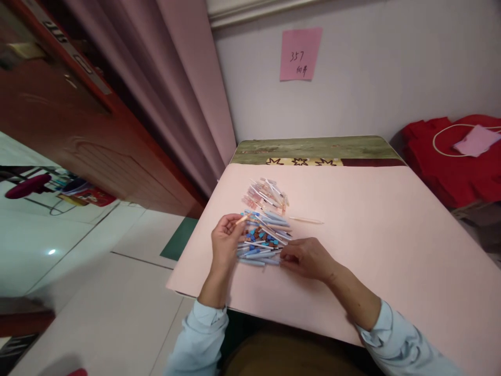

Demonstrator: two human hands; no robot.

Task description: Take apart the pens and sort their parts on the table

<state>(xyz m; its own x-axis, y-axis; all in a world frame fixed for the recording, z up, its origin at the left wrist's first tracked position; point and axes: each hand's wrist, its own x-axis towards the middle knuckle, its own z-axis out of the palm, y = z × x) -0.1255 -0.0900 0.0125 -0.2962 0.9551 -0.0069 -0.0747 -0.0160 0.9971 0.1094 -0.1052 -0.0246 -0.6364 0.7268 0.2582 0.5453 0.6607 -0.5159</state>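
Nearest, at the bottom of the frame, are two light-blue fabric sleeves (405, 334). Just below the centre, the right hand (309, 257) bends its fingers at the right end of a pile of slim pale-blue plastic pen barrels (260, 256); whether its grip holds one, I cannot tell. Left of the pile, the left hand (226, 239) has a narrow grip, pinching a small slim pale-orange piece (243, 219) between thumb and fingers. Small blue and brown blocky pieces (266, 239) lie among the barrels. Beyond, near mid-frame, one thin cream stick (307, 220) lies apart, right of a heap of translucent pinkish-peach pieces (270, 193). All rest on the pale-pink covered bench (371, 224). Farthest, upper centre, a square pink paper note (300, 55) is on the whitish wall (364, 68).
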